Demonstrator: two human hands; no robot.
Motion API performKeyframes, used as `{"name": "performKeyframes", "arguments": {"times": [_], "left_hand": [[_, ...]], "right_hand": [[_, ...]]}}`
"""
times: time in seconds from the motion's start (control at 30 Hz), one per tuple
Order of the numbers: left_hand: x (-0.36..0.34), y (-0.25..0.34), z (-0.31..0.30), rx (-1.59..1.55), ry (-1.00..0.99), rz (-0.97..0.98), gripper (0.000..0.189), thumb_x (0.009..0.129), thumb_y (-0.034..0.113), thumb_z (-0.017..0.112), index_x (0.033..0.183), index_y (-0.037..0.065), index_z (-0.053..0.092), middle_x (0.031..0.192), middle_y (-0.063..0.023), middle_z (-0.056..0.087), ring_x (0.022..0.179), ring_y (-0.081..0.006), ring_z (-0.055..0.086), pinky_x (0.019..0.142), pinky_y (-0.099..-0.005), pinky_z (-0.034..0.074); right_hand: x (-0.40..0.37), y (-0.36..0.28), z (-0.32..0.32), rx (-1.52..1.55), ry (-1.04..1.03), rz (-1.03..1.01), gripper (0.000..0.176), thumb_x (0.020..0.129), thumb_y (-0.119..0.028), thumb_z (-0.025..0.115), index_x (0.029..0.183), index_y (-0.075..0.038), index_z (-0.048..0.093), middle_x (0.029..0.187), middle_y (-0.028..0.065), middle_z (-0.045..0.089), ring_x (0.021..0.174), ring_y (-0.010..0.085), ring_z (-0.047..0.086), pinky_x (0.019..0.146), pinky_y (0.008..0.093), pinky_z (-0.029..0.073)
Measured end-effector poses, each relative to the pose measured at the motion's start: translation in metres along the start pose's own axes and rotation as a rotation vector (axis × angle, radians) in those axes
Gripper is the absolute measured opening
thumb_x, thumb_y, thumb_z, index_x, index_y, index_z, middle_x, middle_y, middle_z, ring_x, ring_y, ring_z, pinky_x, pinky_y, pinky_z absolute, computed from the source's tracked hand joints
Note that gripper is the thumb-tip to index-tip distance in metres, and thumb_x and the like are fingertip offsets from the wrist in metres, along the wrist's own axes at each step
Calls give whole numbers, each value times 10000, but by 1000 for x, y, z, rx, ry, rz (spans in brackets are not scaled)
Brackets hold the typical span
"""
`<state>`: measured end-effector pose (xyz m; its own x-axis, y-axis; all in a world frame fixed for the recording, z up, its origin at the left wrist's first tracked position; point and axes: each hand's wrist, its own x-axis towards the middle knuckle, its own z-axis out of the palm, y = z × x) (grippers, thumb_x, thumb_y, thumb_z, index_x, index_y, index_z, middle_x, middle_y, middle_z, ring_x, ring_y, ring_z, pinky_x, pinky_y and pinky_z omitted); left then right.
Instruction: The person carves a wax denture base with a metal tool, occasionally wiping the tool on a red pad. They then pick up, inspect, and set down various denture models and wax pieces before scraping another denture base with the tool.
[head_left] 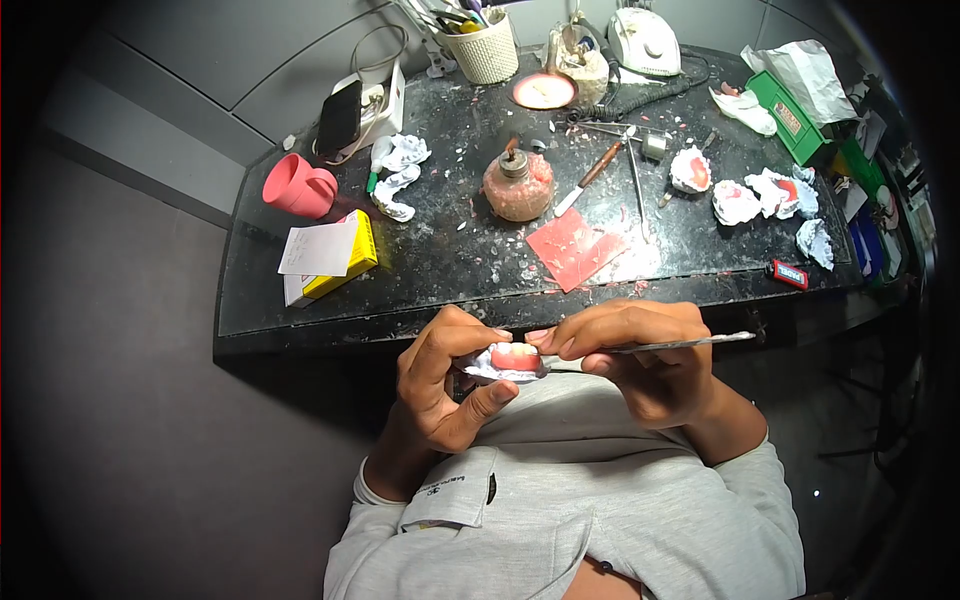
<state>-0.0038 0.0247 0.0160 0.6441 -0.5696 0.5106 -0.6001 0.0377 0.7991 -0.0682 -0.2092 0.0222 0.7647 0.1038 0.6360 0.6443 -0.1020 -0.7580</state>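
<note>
My left hand (440, 375) is closed around a white dental cast (490, 374), with the thumb below and the fingers on top. Pink wax (516, 362) with pale teeth along its upper edge covers the front of the cast. My right hand (645, 350) grips a thin metal dental instrument (705, 342), whose flat end points right. Its fingertips touch the teeth from the right side. The instrument's other end is partly hidden by the fingers and the cast. Both hands are in front of the bench edge, close to my body.
On the dark bench (440, 275) stand a spirit burner (520, 190), pink wax sheets (570, 250), a wax knife (590, 178) and several casts (735, 203). A pink mug (300, 187) and a yellow box (330, 258) are left; a red lighter (789, 275) lies near the right front edge.
</note>
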Motion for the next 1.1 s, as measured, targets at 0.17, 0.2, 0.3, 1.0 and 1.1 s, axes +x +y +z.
{"name": "performKeyframes", "arguments": {"times": [0.17,0.2,0.3,1.0,1.1], "left_hand": [[5,-1,-2,-37,-32,57,412,907,274,797,1137,-15,613,953,-130,633,794,-144,593,674,-263,474],[5,-1,-3,-37,-33,57,412,907,274,797,1137,-15,613,953,-130,633,794,-144,593,674,-263,474],[6,-2,-2,-75,-40,73,415,915,281,791,1142,-20,616,956,-131,627,791,-139,590,666,-259,471],[1,-13,10,-436,18,-12,370,922,163,774,1150,8,527,1039,-132,578,931,-143,545,862,-297,449],[1,-16,14,-117,59,95,404,928,170,774,1149,20,470,995,-134,528,831,-136,507,797,-281,471]], "right_hand": [[0,1,0,125,26,48,130,894,57,701,1018,27,724,998,151,769,947,262,760,830,354,601],[1,1,0,125,26,47,130,894,57,701,1018,27,724,998,151,769,947,262,760,830,354,601],[3,0,0,109,10,39,125,895,63,699,1014,31,725,994,156,768,952,265,760,840,359,599],[-4,9,-3,190,148,33,113,968,36,637,1063,81,679,1060,216,747,969,266,743,867,376,600],[-3,5,0,-18,136,-68,145,941,33,678,1084,49,693,1067,190,755,955,277,750,841,365,599]]}}
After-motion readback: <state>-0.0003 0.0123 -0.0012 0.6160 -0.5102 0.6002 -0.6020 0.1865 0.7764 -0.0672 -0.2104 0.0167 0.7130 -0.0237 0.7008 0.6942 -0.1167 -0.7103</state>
